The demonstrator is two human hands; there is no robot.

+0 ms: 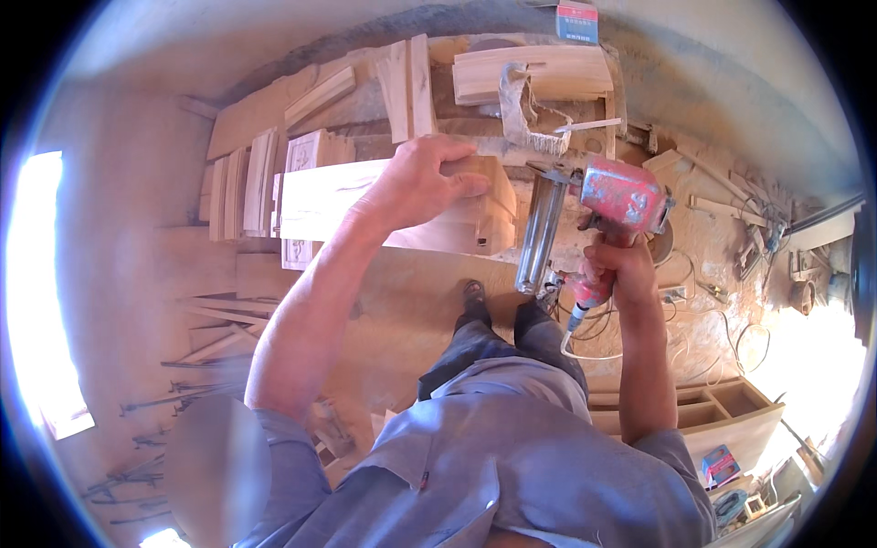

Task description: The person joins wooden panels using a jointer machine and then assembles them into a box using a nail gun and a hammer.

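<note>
The person wears a blue-grey short-sleeved shirt [512, 457] with a collar, dark trousers [484, 342] and a dark shoe [473, 294]. Both forearms are bare below the sleeves. The left hand [422, 183] and right hand [621, 269] wear no gloves.

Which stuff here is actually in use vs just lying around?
In use:
left hand pressing on the wooden moulding piece
right hand gripping the red nail gun

Lying about:
stacked wood offcuts
cloth rag
wooden shelf unit
</note>
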